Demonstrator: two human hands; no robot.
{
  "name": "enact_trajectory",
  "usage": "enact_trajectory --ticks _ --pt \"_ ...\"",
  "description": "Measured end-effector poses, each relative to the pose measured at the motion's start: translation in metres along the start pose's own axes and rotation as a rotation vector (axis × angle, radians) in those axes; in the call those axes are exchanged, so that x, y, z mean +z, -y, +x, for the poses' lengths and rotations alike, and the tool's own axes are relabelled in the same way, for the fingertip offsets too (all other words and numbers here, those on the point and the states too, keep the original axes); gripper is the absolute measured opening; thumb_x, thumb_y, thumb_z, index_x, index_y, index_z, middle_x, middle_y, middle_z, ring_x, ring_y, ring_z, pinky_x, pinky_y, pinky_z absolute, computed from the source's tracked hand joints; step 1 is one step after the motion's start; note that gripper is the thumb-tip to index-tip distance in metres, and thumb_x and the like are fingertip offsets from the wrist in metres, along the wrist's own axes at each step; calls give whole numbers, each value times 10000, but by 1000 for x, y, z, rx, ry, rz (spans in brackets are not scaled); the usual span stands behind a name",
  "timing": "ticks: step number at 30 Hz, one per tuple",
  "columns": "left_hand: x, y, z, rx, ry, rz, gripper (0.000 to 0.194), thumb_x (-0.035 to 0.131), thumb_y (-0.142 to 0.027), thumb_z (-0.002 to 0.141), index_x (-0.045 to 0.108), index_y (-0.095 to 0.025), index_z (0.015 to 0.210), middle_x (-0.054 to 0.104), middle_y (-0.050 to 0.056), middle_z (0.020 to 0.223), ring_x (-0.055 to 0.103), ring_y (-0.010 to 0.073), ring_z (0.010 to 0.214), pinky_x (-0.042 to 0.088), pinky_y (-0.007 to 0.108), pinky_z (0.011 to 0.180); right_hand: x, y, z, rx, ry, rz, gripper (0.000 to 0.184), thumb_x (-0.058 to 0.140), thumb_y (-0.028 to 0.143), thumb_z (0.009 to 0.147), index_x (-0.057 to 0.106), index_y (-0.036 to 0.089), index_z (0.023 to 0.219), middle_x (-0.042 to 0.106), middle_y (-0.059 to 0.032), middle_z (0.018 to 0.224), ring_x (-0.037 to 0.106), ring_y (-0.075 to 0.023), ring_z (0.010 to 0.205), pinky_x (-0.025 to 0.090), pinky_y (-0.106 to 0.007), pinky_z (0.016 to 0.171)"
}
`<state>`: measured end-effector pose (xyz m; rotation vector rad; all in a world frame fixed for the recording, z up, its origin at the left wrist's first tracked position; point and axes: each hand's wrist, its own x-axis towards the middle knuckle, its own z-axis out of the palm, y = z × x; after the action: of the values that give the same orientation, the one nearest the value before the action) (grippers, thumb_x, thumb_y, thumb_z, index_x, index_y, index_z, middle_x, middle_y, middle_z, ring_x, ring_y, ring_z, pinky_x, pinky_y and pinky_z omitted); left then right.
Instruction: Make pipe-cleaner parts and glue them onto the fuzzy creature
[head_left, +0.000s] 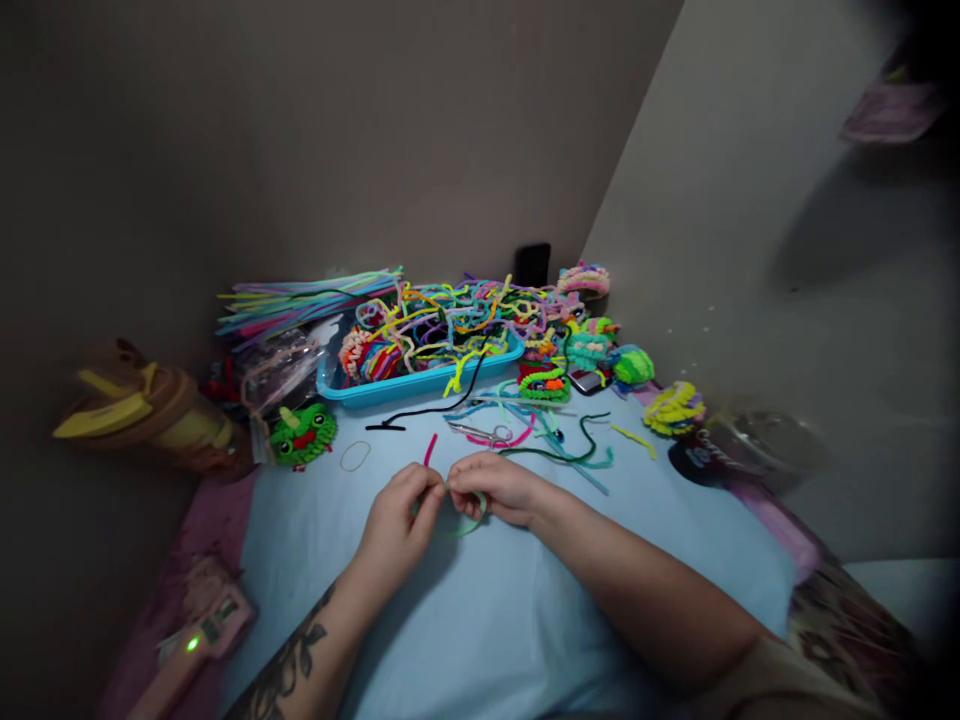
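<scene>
My left hand (405, 507) and my right hand (496, 484) meet fingertip to fingertip over the middle of the blue cloth. Both pinch a pale green pipe cleaner (471, 527), which curves in a loop below my right fingers. Its ends are hidden in my grip. A short red-pink pipe cleaner piece (430, 449) shows just beyond my left fingers; whether I touch it, I cannot tell. Scissors (480, 432) lie just past my right hand, among loose pink, teal and dark green pipe cleaners (592, 440). A rubber band (355, 456) rests to the left.
A blue tray (405, 387) heaped with pipe cleaners stands at the back. Green fuzzy figure (302, 436) and drink cup (172, 415) are left; a glue gun (202, 630) lies lower left. At right sit a yellow fuzzy piece (675, 409) and a clear cup (765, 440).
</scene>
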<state>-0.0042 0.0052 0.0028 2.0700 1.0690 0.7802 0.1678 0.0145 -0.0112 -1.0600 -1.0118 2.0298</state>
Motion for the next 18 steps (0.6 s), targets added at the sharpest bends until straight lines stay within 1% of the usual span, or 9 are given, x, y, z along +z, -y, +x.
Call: enact_trajectory --ticks 3,6,12,18 --pt "1 0 -1 37 3 32 175 417 -219 893 530 -175 766 551 29 738 517 158 722 390 267 681 -1 -1 -1 2 10 -37 221 605 280 649 566 126 495 523 23 416 425 -55 349 308 -176 361" --pt "1 0 -2 50 18 49 171 416 -212 891 531 -174 771 556 34 743 517 161 728 391 271 689 0 0 -2 -2 17 -36 200 590 257 650 575 122 503 526 20 422 431 -58 361 312 -175 366" --pt "-1 -4 0 17 23 23 194 414 -228 896 529 -174 750 554 30 733 523 157 719 394 266 684 3 -1 -3 -31 -6 15 132 600 244 638 589 131 573 583 12 523 463 -59 413 336 -167 383" --pt "-1 -6 0 -23 39 -46 200 429 -244 890 541 -174 740 561 22 731 526 151 713 390 257 679 1 -3 -1 -72 -40 -82 96 566 220 644 588 143 592 571 22 543 467 -68 458 359 -173 429"
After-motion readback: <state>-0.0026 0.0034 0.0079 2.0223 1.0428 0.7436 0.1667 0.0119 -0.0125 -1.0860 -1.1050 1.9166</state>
